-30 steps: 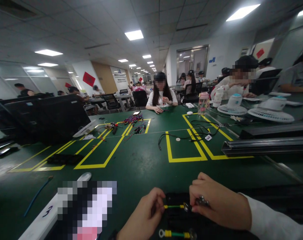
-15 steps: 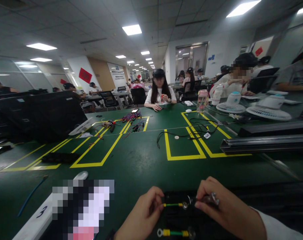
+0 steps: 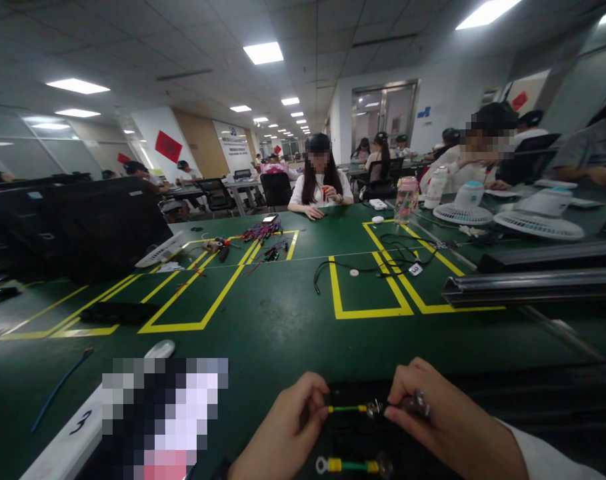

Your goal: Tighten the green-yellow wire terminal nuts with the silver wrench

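My left hand (image 3: 295, 417) is closed, thumb and forefinger pinching the left end of a short green-and-yellow wire (image 3: 350, 408). At the wire's right end, a ring terminal (image 3: 371, 409) lies over a dark part (image 3: 350, 433). My right hand (image 3: 425, 407) is closed beside that end, its fingertips near a small shiny piece (image 3: 379, 405). More small shiny metal parts (image 3: 421, 402) stick out from its curled fingers; their exact kind is unclear. Nearer me lies a second green-and-yellow wire (image 3: 355, 466), with a ring terminal (image 3: 322, 465) showing at its left end.
The green table (image 3: 273, 320) carries yellow tape outlines. Left of my hands are a white bar marked 3 (image 3: 77, 423) and a blue wire (image 3: 57, 393). Metal rails (image 3: 533, 287) lie at right, black cables (image 3: 363, 268) farther back. Across the table sits a person (image 3: 320, 180).
My right hand has shifted slightly left, its fingertips now closer to the ring terminal. My left hand keeps its pinch on the wire, nearly still.
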The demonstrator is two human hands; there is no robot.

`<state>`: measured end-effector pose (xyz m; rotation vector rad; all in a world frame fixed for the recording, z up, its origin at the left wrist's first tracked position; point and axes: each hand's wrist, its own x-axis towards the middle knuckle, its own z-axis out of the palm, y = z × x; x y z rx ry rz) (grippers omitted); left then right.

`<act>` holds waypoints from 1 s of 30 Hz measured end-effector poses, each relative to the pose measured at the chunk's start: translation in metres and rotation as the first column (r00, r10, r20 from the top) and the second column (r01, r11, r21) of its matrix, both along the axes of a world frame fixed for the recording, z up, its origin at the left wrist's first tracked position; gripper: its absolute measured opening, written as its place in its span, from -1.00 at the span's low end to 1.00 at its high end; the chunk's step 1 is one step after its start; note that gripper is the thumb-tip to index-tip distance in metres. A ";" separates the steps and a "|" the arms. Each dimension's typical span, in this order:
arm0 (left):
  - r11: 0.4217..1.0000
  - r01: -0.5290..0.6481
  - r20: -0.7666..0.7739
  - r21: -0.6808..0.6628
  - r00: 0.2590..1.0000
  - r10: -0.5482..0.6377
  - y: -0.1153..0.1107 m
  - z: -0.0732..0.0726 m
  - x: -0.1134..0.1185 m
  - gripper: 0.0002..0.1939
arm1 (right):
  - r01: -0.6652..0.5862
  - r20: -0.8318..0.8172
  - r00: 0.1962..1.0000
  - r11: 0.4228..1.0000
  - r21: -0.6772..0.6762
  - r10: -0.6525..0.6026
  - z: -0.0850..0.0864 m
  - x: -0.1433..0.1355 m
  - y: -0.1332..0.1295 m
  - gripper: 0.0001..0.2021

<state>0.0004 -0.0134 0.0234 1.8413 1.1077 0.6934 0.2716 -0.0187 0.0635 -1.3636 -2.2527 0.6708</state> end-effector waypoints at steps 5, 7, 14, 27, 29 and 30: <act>1.000 0.003 0.006 -0.003 1.000 -0.003 0.001 -0.001 0.000 -0.87 | -0.059 0.022 0.998 0.998 -0.006 0.059 0.003 0.001 0.007 -0.87; 1.000 0.004 0.010 -0.008 1.000 -0.004 0.001 -0.001 0.000 -0.88 | -0.093 0.032 0.995 0.996 -0.005 0.094 0.005 0.002 0.011 -0.85; 1.000 0.000 -0.005 -0.013 1.000 0.000 -0.001 0.001 0.000 -0.86 | -0.214 0.039 0.976 0.977 -0.008 0.214 0.012 0.006 0.025 -0.81; 1.000 0.011 -0.010 -0.012 1.000 -0.011 0.001 -0.001 -0.001 -0.87 | -0.082 0.063 0.994 0.996 -0.046 0.085 0.011 0.005 0.009 -0.87; 1.000 0.012 -0.011 -0.011 1.000 -0.012 0.000 0.001 -0.001 -0.86 | -0.087 0.064 0.994 0.995 -0.055 0.090 0.009 0.003 0.008 -0.87; 1.000 0.012 -0.013 -0.013 1.000 -0.012 0.000 0.001 -0.001 -0.86 | -0.091 0.066 0.993 0.994 -0.061 0.095 0.009 0.002 0.008 -0.87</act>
